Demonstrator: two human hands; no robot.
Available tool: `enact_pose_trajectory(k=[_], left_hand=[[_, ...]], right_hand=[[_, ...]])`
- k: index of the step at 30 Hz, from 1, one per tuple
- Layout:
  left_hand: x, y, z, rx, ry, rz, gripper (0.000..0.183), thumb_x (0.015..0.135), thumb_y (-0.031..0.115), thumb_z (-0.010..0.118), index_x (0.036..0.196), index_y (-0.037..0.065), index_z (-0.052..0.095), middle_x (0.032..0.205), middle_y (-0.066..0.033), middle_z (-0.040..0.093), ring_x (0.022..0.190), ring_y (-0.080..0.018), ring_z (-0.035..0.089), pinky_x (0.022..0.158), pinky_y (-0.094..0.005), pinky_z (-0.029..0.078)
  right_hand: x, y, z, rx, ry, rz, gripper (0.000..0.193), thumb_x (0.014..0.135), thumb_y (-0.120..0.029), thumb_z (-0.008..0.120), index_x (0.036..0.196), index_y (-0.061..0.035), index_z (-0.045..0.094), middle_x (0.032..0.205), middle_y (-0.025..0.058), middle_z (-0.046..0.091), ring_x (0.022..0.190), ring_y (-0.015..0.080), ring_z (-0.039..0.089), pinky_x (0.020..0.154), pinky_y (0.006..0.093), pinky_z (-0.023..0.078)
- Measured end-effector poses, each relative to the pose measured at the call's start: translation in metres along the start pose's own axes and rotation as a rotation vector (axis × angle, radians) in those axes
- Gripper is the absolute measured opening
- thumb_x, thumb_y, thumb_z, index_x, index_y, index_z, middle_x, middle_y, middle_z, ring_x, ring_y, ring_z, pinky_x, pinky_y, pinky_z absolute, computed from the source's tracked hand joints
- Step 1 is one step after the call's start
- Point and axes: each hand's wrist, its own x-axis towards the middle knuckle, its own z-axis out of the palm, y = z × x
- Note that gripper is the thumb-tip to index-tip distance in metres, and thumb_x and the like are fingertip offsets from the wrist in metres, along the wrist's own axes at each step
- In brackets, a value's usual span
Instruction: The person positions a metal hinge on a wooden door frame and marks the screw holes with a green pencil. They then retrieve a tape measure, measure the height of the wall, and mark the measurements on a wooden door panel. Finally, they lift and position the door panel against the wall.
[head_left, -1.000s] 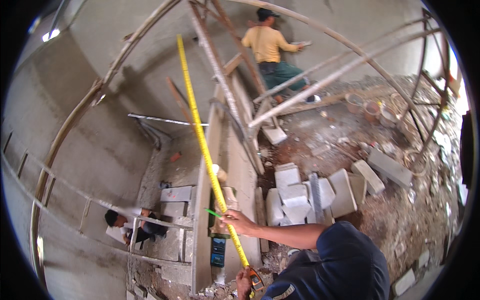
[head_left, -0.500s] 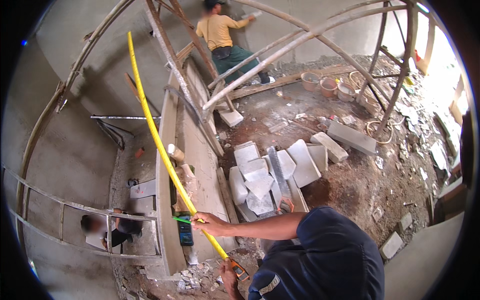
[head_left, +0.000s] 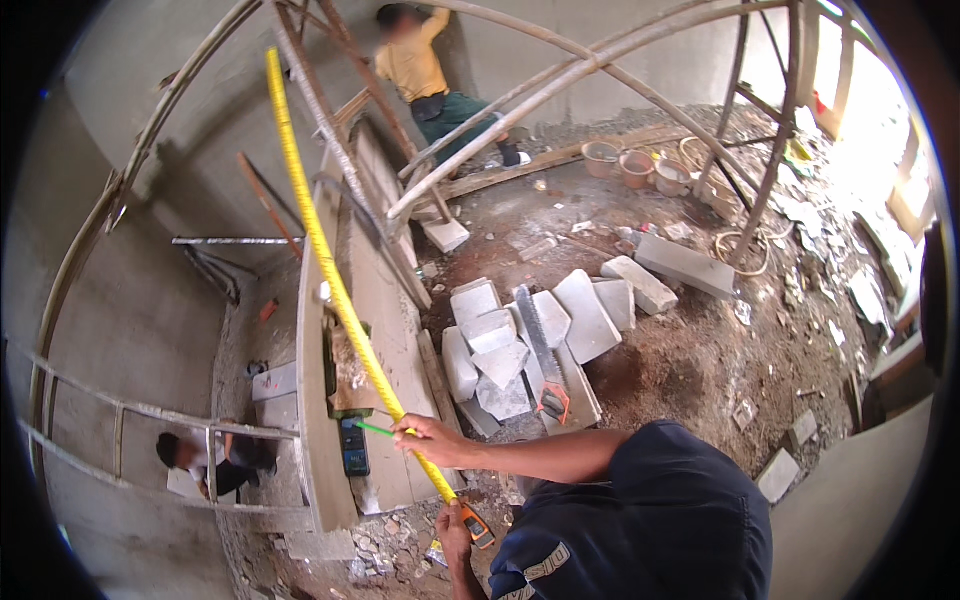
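Note:
A long yellow tape measure blade [head_left: 322, 255] stretches up and away to the left, its far end raised in the air. My left hand [head_left: 455, 532] is closed round its orange and black case [head_left: 478, 526] near the lower edge. Higher up, my right hand [head_left: 432, 441] pinches the blade, and a thin green pen [head_left: 374, 428] sticks out from its fingers. Below the blade, a dark phone-like device [head_left: 355, 450] with a lit screen lies on the wooden planks [head_left: 392, 480] beside my right hand.
Pale blocks and slabs [head_left: 590, 318] lie piled on the dirt floor with an orange-handled handsaw [head_left: 545, 355] on top. Scaffold poles [head_left: 500, 143] cross ahead. One person in yellow [head_left: 412, 68] stands at the wall; another [head_left: 225, 462] is low at left. Buckets [head_left: 636, 169] stand at the back.
The view has shifted slightly, and the tape blade stands a little steeper. Both my hands keep their hold. The person in yellow has raised an arm higher on the wall.

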Motion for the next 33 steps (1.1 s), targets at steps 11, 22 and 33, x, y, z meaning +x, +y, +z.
enact_pose_trajectory(k=[11,22,33], left_hand=[[-0.007,-0.029,-0.004,0.012,-0.067,0.033,0.031,0.098,0.028,0.053,0.093,0.002,0.069,0.075,0.0015,0.054,0.069,-0.009,0.045,0.062,-0.0264,0.037],[-0.019,-0.033,0.0,-0.122,-0.084,0.005,0.032,0.1,0.028,0.051,0.088,0.002,0.066,0.073,0.0017,0.055,0.064,-0.0069,0.044,0.058,-0.0245,0.035],[-0.018,-0.03,0.019,-0.19,-0.216,-0.029,0.026,0.098,0.023,0.052,0.084,0.003,0.061,0.076,0.0001,0.057,0.064,-0.0074,0.048,0.057,-0.024,0.038]], right_hand=[[-0.046,0.006,0.0,0.05,-0.005,0.042,0.027,0.097,-0.018,0.056,0.117,0.0001,0.054,0.105,0.0067,0.058,0.102,0.0134,0.06,0.082,0.0282,0.05],[-0.094,0.032,0.015,-0.22,-0.045,0.02,0.031,0.095,-0.03,0.057,0.106,-0.0009,0.058,0.095,0.0142,0.061,0.088,0.023,0.059,0.077,0.0375,0.045],[-0.141,0.027,-0.004,-0.092,0.044,0.122,0.031,0.095,-0.029,0.056,0.103,0.0004,0.058,0.093,0.0124,0.058,0.071,0.0179,0.058,0.062,0.0352,0.046]])
